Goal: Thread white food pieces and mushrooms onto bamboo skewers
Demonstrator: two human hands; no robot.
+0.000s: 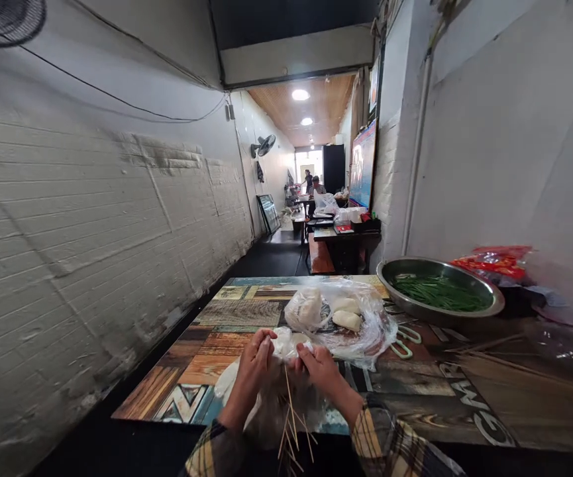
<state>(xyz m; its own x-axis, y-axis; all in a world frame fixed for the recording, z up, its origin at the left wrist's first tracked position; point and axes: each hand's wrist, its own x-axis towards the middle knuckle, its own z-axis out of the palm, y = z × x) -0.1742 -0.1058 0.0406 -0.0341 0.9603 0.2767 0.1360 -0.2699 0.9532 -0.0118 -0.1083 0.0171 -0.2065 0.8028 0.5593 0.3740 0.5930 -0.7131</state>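
Note:
My left hand [255,363] and my right hand [320,366] meet over the near edge of the patterned table [207,358]. Both are closed in a pinch around a pale piece of food [286,342] between them. A thin wooden skewer [289,404] runs down from my hands, and several more skewers [293,440] lie fanned below, on a clear plastic bag. Just beyond my hands lies an open clear plastic bag [365,331] with white dough-like pieces [346,320] in it.
A steel bowl [495,307] of green beans [440,291] stands at the right, a red packet [495,262] behind it. Loose skewers [495,344] lie right of the bag. A brick wall runs along the left. Far down the corridor are tables and two people [312,184].

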